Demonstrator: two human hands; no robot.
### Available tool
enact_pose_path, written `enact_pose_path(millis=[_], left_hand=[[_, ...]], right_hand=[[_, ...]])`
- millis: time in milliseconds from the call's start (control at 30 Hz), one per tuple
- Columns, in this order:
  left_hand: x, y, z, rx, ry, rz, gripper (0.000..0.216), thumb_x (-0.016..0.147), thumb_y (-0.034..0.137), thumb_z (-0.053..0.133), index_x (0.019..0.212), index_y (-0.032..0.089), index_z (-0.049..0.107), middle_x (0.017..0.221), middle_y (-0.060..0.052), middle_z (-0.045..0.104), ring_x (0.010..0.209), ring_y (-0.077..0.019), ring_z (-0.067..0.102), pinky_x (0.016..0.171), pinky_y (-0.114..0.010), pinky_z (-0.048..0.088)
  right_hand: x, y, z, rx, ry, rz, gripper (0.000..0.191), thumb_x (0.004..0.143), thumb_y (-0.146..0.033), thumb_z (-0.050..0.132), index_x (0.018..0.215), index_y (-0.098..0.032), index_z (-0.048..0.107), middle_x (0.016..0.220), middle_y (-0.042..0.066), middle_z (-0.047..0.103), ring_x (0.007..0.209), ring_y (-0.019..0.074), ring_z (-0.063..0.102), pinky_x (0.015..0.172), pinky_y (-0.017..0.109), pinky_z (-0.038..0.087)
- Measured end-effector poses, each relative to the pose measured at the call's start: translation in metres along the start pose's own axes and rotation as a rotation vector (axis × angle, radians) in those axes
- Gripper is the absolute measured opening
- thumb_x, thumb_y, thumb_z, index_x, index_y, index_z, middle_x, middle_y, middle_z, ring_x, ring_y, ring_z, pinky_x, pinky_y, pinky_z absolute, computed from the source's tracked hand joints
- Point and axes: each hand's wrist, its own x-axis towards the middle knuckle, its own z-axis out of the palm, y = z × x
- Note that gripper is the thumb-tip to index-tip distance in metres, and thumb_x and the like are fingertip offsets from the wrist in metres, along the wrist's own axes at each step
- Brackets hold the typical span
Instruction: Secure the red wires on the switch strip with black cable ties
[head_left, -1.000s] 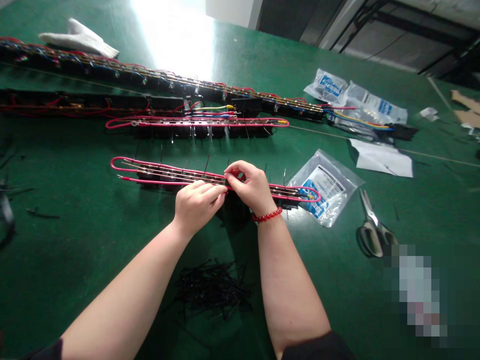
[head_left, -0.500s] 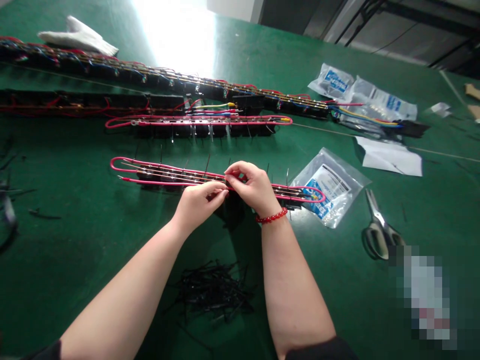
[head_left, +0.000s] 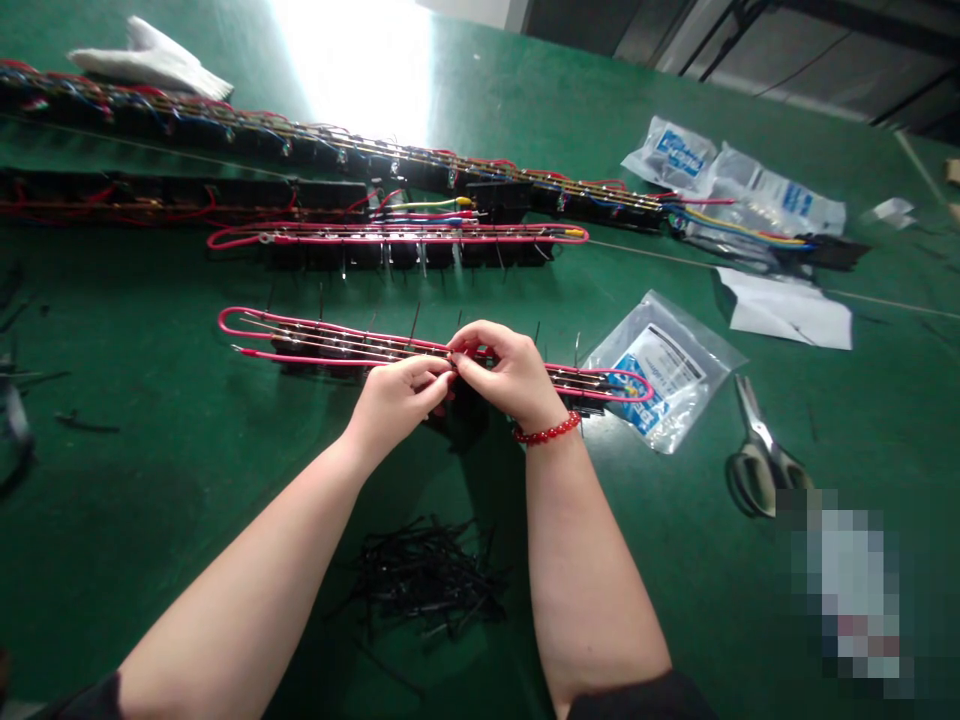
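Observation:
A long black strip assembly with thin metal rods lies across the green table, and a red cable (head_left: 337,327) loops along its length. Thin black ties stick up from it at intervals. My left hand (head_left: 401,400) and my right hand (head_left: 506,370) meet over its middle, fingertips pinched close together. Between them is a small dark bit of a black cable tie (head_left: 453,361), mostly covered by the fingers. A red bead bracelet (head_left: 547,430) circles my right wrist. Nearer to me, between my forearms, lies a loose pile of black cable ties (head_left: 431,575).
Behind is a similar strip with a red cable loop (head_left: 405,235), then longer wired strips (head_left: 337,150). To the right are a clear plastic bag (head_left: 667,370), scissors (head_left: 761,455), white paper (head_left: 784,308) and more bags (head_left: 784,200). A white glove (head_left: 150,65) lies far left.
Both hands stay at the middle of the strip, with only small finger movements; the left fingers have shifted slightly. The view has moved a little.

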Motion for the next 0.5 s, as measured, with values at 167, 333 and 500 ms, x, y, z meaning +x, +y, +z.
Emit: enact_pose_path(millis=[167,333,500], left_hand=[[0.0002,0.0035,0.0006,-0.134,-0.04,-0.093,0.025,0.085,0.041,0.07,0.096,0.018,0.074,0.069,0.0,0.075,0.059,-0.0154,0.071,0.053,-0.022,0.057],[0.0022,0.0054,-0.0013,-0.201,-0.085,-0.114,0.03,0.085,0.046,0.071,0.093,0.017,0.072,0.071,-0.002,0.075,0.064,-0.0166,0.073,0.058,-0.024,0.059],[0.0037,0.0043,-0.0015,-0.274,-0.085,-0.135,0.032,0.083,0.049,0.073,0.091,0.017,0.07,0.075,-0.002,0.075,0.065,-0.0165,0.073,0.061,-0.027,0.061]], right_hand=[[-0.0001,0.0028,-0.0001,-0.019,0.001,-0.031,0.01,0.081,-0.019,0.062,0.086,-0.023,0.069,0.084,0.001,0.071,0.082,0.0172,0.064,0.075,0.029,0.05],[-0.0004,0.0032,-0.0004,-0.013,0.011,-0.044,0.01,0.081,-0.018,0.062,0.085,-0.022,0.07,0.083,0.001,0.07,0.081,0.0173,0.063,0.074,0.029,0.049],[-0.0003,0.0031,-0.0001,-0.006,0.012,-0.018,0.008,0.082,-0.02,0.063,0.085,-0.022,0.07,0.083,0.001,0.071,0.082,0.0177,0.064,0.074,0.03,0.05]])
